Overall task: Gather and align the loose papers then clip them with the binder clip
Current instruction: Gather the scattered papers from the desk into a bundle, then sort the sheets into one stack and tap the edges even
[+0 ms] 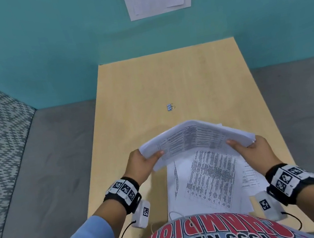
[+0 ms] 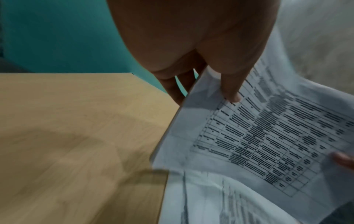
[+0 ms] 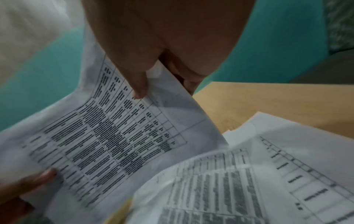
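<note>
I see both hands, left hand (image 1: 142,164) and right hand (image 1: 256,150), pinching a bowed stack of printed sheets (image 1: 195,136) above loose papers (image 1: 205,183). A binder clip (image 1: 171,107) lies on the wooden worktop (image 1: 166,79) before a teal wall (image 1: 54,42).

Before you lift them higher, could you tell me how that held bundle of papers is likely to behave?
Probably floppy: the bundle of papers already arches between the left hand and right hand. Its edges look uneven, so sheets may slide apart. It seems light, pinched only at the ends.

Matt printed papers (image 1: 195,139); smooth wood-grain table (image 1: 186,76).
</note>
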A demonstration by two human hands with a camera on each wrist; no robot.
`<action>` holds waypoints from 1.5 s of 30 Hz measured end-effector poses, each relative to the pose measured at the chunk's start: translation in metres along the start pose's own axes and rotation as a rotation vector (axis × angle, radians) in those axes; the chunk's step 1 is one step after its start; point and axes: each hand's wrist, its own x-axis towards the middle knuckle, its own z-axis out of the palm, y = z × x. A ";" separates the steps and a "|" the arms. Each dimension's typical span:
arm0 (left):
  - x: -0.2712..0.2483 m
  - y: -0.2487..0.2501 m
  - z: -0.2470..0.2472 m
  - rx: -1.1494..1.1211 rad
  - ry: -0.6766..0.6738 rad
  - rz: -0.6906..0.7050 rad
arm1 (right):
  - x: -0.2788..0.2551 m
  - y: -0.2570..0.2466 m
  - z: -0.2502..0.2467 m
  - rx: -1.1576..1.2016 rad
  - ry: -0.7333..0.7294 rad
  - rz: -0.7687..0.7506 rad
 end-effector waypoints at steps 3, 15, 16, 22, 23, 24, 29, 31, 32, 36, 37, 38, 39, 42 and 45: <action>-0.004 0.003 -0.006 -0.022 -0.019 0.109 | -0.009 -0.010 -0.005 0.083 0.041 -0.105; -0.017 0.047 -0.017 0.428 0.015 0.486 | -0.006 -0.044 -0.031 -0.410 0.072 -0.317; -0.023 0.062 -0.019 0.553 -0.013 0.606 | -0.009 -0.054 -0.029 -0.553 0.073 -0.422; -0.065 0.158 -0.009 0.936 -0.145 0.940 | -0.033 -0.118 0.027 -0.596 -0.328 -0.750; -0.070 0.168 -0.010 0.939 -0.150 0.923 | -0.036 -0.120 0.031 -0.518 -0.351 -0.734; -0.074 0.175 -0.014 0.922 -0.152 0.881 | -0.038 -0.120 0.031 -0.431 -0.350 -0.693; -0.088 0.175 -0.067 0.523 -0.161 0.582 | -0.063 -0.127 0.003 -0.007 -0.258 -0.612; -0.089 0.165 -0.081 0.264 -0.164 0.535 | -0.067 -0.127 -0.002 0.156 -0.182 -0.521; -0.088 0.160 -0.082 0.158 -0.172 0.527 | -0.066 -0.124 -0.002 0.218 -0.160 -0.476; -0.072 0.122 -0.050 0.135 -0.255 0.477 | -0.062 -0.113 0.010 0.180 -0.223 -0.443; -0.065 0.110 -0.037 0.146 -0.269 0.443 | -0.057 -0.105 0.015 0.133 -0.235 -0.432; -0.058 0.100 -0.026 0.116 -0.259 0.401 | -0.053 -0.099 0.019 0.112 -0.235 -0.407; -0.053 0.092 -0.016 0.051 -0.232 0.358 | -0.049 -0.094 0.021 0.112 -0.225 -0.368; -0.048 0.088 0.000 -0.125 -0.091 0.310 | -0.042 -0.092 0.027 0.141 -0.209 -0.335; -0.047 0.094 0.004 -0.235 -0.018 0.330 | -0.043 -0.096 0.024 0.181 -0.165 -0.368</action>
